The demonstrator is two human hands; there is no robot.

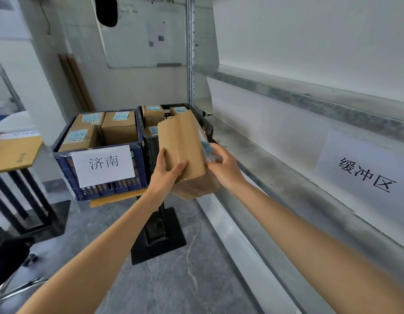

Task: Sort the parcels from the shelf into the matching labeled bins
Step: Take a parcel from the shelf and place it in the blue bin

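Holding a parcel [185, 150] tilted near the black bin [150, 155]: left grip [167, 175] curls round its near end, right grip [221, 166] clasps its labelled side. Likely mid-sort; next, match its label [206, 148] (unreadable here) to a bin.

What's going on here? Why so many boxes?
A person is sorting parcels. Their left hand and right hand grip one tilted cardboard parcel near the black crate. Beside it, the blue crate marked 济南 holds labelled boxes. The metal shelf stands to the right.
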